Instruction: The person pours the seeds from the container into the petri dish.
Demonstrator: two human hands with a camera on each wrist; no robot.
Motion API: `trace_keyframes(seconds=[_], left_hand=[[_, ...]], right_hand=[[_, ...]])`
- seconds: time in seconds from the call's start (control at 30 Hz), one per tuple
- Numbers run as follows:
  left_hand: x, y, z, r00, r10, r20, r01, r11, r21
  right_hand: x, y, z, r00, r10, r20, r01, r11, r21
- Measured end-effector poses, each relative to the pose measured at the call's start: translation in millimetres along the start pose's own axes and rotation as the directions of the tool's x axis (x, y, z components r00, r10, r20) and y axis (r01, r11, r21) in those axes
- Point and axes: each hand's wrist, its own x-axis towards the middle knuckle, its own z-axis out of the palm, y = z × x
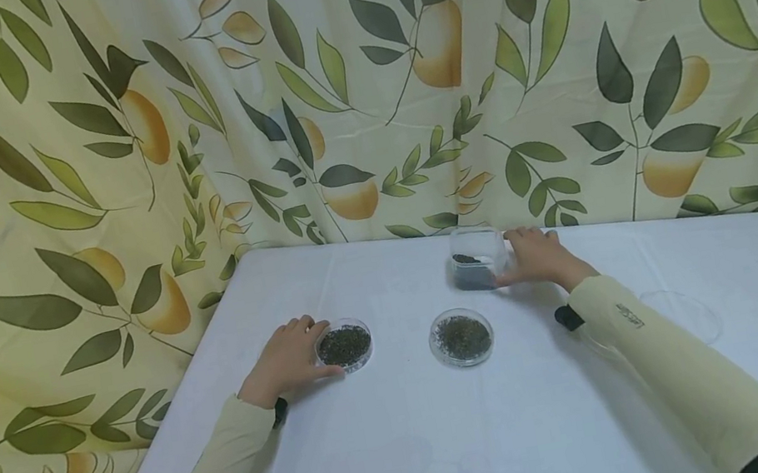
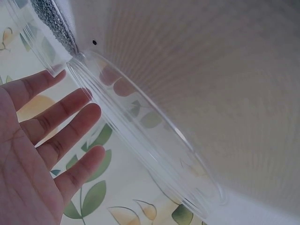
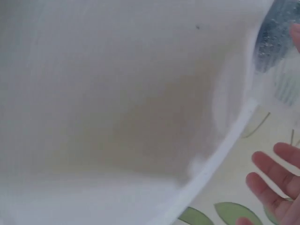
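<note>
In the head view my left hand (image 1: 289, 362) holds a clear petri dish (image 1: 347, 346) of dark granules, its thumb at the front rim and fingers at the back left. The left wrist view shows grey granules (image 2: 55, 26) behind the index fingertip, the other fingers spread, the thumb hidden. Further right, my right hand (image 1: 541, 259) grips a clear box (image 1: 475, 277) with dark granules by its right side, thumb low in front, fingers behind. In the right wrist view that box (image 3: 272, 44) is partly cut off.
A second petri dish (image 1: 462, 338) with grey-brown granules sits between the hands. A faint clear disc (image 1: 685, 313) lies on the white tablecloth (image 1: 415, 441) near the right forearm. Beside the left fingers is a clear round rim (image 2: 145, 136). A leaf-patterned curtain (image 1: 338, 91) hangs behind the table.
</note>
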Motion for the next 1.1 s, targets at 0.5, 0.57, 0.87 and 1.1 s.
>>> trace_keyframes(seconds=[0.5,0.57,0.87,1.1], left_hand=[[-0.1,-2.1,2.9,1.0,-0.004,-0.001,0.004,1.0,0.009],[0.1,-2.3,3.4,1.0,-0.004,-0.002,0.004,1.0,0.006],[0.0,-3.1,3.4,1.0,0.011,-0.015,-0.011,1.0,0.018],[1.1,-4.5,4.2,1.0,0.016,-0.015,-0.016,1.0,0.019]], right_hand=[[-26.2,-33.7,-28.1,0.996,-0.038,-0.078,0.026,0.989,-0.145],[-29.3,-42.6,-32.2,0.994,-0.055,-0.095,0.041,0.988,-0.15],[-34.7,-83.3,-42.5,0.992,-0.092,-0.083,0.083,0.991,-0.105],[-31.8,-119.9,-39.2,0.984,-0.158,-0.086,0.155,0.987,-0.042]])
